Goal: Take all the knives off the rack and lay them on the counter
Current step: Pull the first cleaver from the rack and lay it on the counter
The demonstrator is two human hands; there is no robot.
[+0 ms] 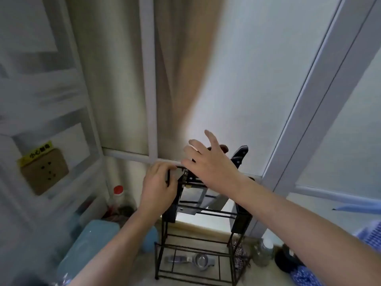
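The knives [240, 156] stood handle-up in the top of the black rack [198, 236]. The left hand [158, 186] pinched the rack's upper left rail, steadying it. The right hand [208, 164] hovered above the handles, fingers spread, holding nothing. Stiff, weighty, sharp blades — best gripped by the handle.

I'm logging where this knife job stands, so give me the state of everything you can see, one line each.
left hand: gripping the rack's top left corner.
right hand: open, fingers spread, over the knife handles.
rack: upright on the counter.
knives: in the rack, handles up.
cleaver blade: hanging in the rack.
red-capped bottle: upright, capped.
strainer: lying inside the rack's base.
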